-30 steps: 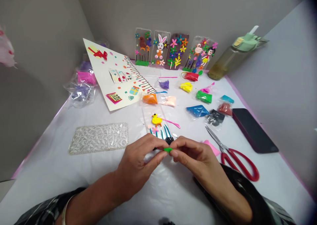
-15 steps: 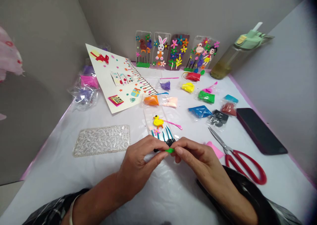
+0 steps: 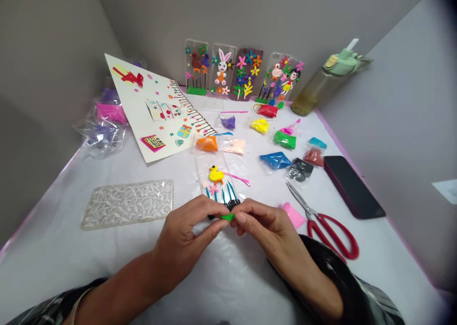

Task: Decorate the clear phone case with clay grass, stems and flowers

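Note:
A small piece of green clay (image 3: 227, 217) is pinched between the fingertips of my left hand (image 3: 189, 239) and my right hand (image 3: 266, 229), which meet at the clay. Just beyond them lies a clear phone case (image 3: 203, 165) bearing a yellow clay duck (image 3: 216, 174), a pink flower (image 3: 213, 189), teal stems and a black strip. My fingers hide the near end of the case. A pink tool (image 3: 237, 177) rests across it beside the duck.
Red-handled scissors (image 3: 314, 215), a pink packet (image 3: 293, 215) and a phone (image 3: 353, 187) lie right. Bagged clay, including green (image 3: 284, 139), is behind. Left are a textured clear case (image 3: 128, 203) and a decorated notebook (image 3: 157, 110). Decorated cases (image 3: 224, 72) and a bottle (image 3: 314, 86) stand at back.
The whole view has shifted, so the table and hands appear farther left. Both hands still pinch the green clay in about the same place over the case.

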`<state>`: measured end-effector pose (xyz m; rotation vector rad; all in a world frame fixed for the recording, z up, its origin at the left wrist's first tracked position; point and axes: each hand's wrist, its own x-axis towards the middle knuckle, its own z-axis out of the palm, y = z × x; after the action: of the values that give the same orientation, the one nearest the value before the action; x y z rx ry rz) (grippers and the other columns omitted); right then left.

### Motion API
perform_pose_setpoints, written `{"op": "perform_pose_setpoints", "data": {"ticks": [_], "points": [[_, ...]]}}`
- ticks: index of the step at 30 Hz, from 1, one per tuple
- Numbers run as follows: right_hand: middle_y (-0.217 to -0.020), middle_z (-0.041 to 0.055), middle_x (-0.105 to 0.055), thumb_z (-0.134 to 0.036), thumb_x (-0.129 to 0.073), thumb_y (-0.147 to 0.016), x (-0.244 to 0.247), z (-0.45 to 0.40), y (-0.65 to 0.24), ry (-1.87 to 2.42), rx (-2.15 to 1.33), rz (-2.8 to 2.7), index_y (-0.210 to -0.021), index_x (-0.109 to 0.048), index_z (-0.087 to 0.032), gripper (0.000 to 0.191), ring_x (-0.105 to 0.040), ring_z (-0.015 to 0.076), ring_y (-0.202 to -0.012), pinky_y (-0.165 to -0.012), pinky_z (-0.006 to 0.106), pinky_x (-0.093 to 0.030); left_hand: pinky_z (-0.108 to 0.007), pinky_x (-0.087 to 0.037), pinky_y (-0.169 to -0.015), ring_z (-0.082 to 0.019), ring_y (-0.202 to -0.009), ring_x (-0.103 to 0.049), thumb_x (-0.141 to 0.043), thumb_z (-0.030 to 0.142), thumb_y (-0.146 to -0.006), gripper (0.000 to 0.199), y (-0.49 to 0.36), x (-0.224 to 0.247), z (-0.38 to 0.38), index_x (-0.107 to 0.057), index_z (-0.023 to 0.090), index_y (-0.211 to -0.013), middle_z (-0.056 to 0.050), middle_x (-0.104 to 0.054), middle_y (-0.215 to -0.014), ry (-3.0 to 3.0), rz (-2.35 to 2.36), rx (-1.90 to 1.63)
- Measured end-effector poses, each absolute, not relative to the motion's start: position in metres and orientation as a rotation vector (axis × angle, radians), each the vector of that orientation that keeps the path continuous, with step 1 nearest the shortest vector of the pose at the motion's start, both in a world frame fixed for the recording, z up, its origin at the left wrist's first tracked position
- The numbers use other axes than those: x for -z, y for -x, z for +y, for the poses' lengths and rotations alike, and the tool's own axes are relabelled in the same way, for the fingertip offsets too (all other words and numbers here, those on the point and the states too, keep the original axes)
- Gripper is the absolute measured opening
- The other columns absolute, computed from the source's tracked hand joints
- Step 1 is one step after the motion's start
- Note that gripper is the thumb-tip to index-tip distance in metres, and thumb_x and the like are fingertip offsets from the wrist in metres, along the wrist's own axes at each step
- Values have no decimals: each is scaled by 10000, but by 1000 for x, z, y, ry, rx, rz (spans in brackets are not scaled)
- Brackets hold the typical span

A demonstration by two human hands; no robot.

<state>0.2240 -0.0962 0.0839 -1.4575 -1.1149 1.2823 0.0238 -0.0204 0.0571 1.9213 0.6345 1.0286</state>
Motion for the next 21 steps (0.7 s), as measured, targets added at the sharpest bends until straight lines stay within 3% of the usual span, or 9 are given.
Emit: {"op": "perform_pose_setpoints", "data": {"ticks": [10,15,21], "points": [[-805,-3,-715,-555,-866,-975,-85,-96,-223,1464,-1299,-1068,-881,-852,-235,334,-615,182,-796,-780,309,-501,-184,-651,-802,-136,-830,-826,-744,128,-1029,154,-26,-56,-21,-818,262,-1052,20,-849,-941,-1939,647,-1018],[-806,-6,-738,-498,-885,-966,-85,-96,-224,1430,-1295,-1064,-868,-846,-245,274,-640,183,-796,-818,317,-528,-242,-705,-821,-189,-863,-863,-797,203,-996,148,-25,-55,-22,-837,279,-1117,3,-885,-981,-1876,730,-959],[-870,6,-786,-361,-813,-999,-85,-98,-223,1465,-1173,-1119,-918,-841,-245,144,-675,178,-803,-783,305,-546,-208,-718,-854,-186,-891,-896,-856,246,-932,172,-26,-56,-23,-833,301,-1093,38,-893,-951,-1664,814,-941]]}}
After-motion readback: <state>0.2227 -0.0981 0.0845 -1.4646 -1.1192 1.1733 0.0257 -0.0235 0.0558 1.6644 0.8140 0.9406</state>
